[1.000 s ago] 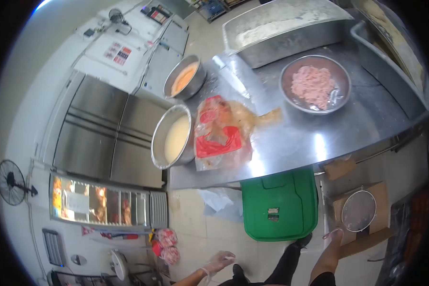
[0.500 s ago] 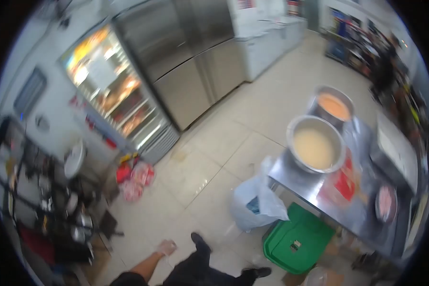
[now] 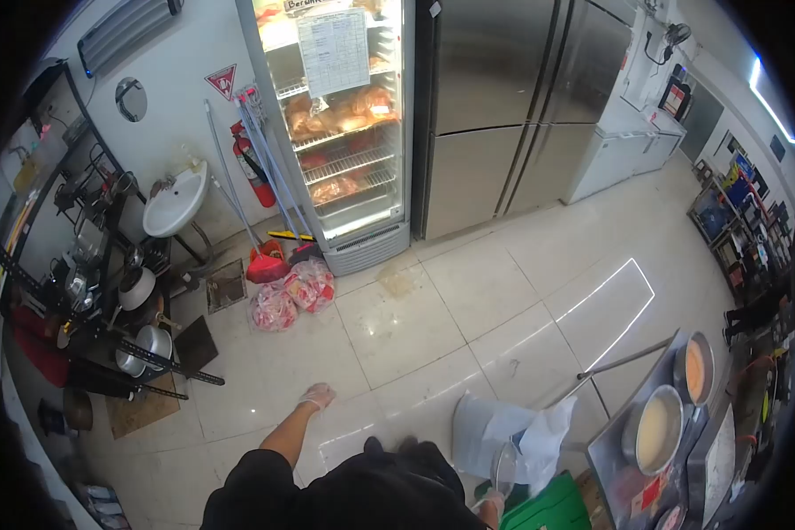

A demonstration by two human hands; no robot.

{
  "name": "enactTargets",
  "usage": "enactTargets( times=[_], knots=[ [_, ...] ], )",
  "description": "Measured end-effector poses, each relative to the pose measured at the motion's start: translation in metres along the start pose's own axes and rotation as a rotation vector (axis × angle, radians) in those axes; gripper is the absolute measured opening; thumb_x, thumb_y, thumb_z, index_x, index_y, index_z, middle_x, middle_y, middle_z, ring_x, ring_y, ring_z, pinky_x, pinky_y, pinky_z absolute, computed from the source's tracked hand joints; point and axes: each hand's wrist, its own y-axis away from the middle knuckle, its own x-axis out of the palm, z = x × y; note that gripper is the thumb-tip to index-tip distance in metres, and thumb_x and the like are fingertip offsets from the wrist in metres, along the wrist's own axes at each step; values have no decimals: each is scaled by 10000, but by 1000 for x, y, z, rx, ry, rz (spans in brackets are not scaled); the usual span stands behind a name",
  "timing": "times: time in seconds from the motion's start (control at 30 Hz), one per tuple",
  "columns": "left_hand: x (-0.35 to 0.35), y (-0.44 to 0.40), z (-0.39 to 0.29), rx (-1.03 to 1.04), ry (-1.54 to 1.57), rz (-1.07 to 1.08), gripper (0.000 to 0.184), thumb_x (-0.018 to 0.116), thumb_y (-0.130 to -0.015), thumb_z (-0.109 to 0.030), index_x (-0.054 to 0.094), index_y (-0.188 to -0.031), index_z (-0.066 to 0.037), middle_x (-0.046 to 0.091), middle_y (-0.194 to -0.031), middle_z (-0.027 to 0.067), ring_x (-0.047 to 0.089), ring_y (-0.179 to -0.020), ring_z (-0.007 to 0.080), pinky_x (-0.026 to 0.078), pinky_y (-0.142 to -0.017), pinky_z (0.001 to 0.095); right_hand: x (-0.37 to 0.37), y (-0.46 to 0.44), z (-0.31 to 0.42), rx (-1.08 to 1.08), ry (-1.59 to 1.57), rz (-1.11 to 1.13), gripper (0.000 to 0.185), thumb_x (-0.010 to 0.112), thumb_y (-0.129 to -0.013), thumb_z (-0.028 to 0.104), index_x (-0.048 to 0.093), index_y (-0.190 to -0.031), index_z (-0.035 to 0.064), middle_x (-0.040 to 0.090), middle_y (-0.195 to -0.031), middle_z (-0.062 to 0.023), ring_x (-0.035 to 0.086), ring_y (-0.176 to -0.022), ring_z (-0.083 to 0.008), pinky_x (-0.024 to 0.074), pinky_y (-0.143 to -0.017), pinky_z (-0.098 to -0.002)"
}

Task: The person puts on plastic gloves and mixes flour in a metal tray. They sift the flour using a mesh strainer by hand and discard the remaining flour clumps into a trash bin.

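Observation:
My left hand [image 3: 318,396], in a thin clear plastic glove, hangs over the tiled floor with its fingers loosely stretched and nothing in them. My right hand [image 3: 491,505], also gloved, is low in the view and partly hidden at the wrist. It grips a round, see-through dish-like item [image 3: 505,466] with a pale rim; its exact kind cannot be made out. Right behind that item stands a white sack [image 3: 481,433] with a loose, open top. A green lid or bin [image 3: 552,511] lies beside my right hand.
A steel table [image 3: 605,446] at the right bears a pot of pale liquid [image 3: 654,431] and a pot of orange liquid [image 3: 695,371]. Ahead stand a glass-door fridge [image 3: 367,252] and steel fridge [image 3: 481,177]. Plastic bags [image 3: 276,307], a sink [image 3: 178,201] and a rack [image 3: 106,336] are left.
My view has turned right-to-left, so the fridge sits more central and the table further right. My right hand and the see-through item have come into view. My left hand appears higher.

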Motion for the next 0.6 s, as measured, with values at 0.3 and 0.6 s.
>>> enactTargets(
  times=[0.3, 0.6],
  knots=[
    [-24, -110, -71, -80, -102, 355, 370, 570, -764, -356, 675, -844, -11, 661, -896, 216, 644, -886, 349, 488, -803, 443, 39, -170, 223, 37, 300, 226, 373, 477, -889, 390, 646, -923, 59, 650, -750, -146, 652, -713, -285, 498, -623, -481],
    [-80, -263, -212, 10, -35, -24, 411, 539, -826, -409, 679, -925, -35, 654, -905, 217, 627, -852, 403, 498, -762, 470, 17, -493, 428, -548, 417, 93, 410, 508, -890, 412, 583, -1080, 56, 627, -968, -120, 585, -962, -286, 442, -852, -359]
  ],
)
